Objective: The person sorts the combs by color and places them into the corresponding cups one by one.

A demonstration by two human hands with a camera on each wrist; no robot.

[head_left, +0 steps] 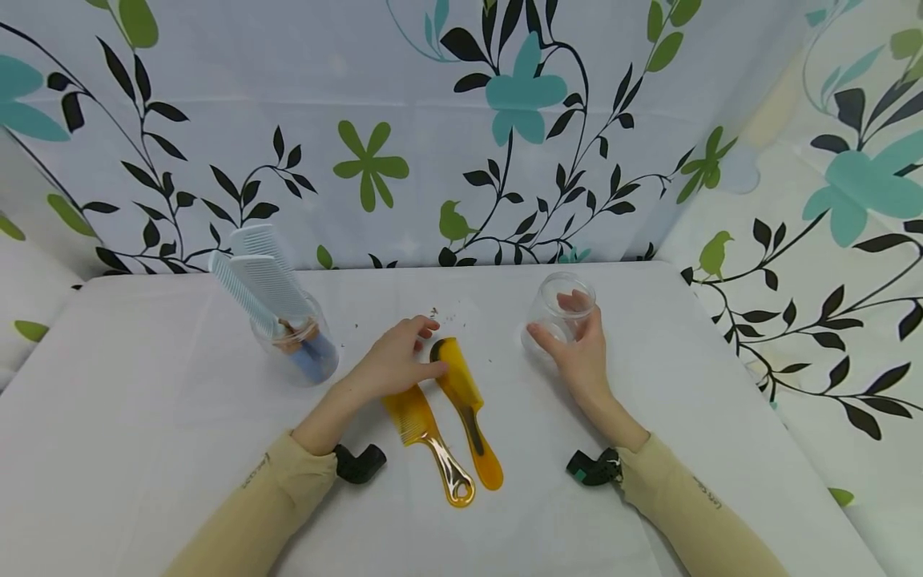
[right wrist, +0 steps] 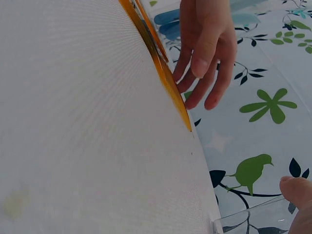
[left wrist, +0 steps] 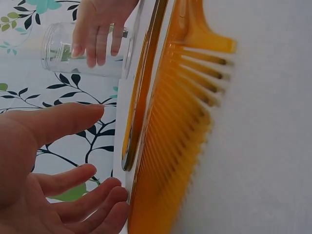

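Gripping a clear cylindrical jar (head_left: 546,311) with our right hand (head_left: 582,349); our left hand (head_left: 397,353), fingers loosely spread, is by a ring-handled amber plastic comb (head_left: 413,414) and a dark-streaked yellow comb (head_left: 460,375).

Small dark lettering (head_left: 707,493) on the left sleeve (head_left: 255,509) and right sleeve (head_left: 685,521), illegible at this size

We see a white, flat worktop (head_left: 144,449), small dark specks (head_left: 434,311) scattered near its far middle. Far left, we have a clear round jar (head_left: 331,344) with pale-blue toothed combs (head_left: 270,284) in it, leaning left. Behind, we get white printed fabric (head_left: 288,80): black leafy stems (head_left: 570,192), teal butterfly (head_left: 526,92), green flower (head_left: 371,166), green bird (head_left: 453,222). Similar print hangs right, we note, with another bird (head_left: 714,255).
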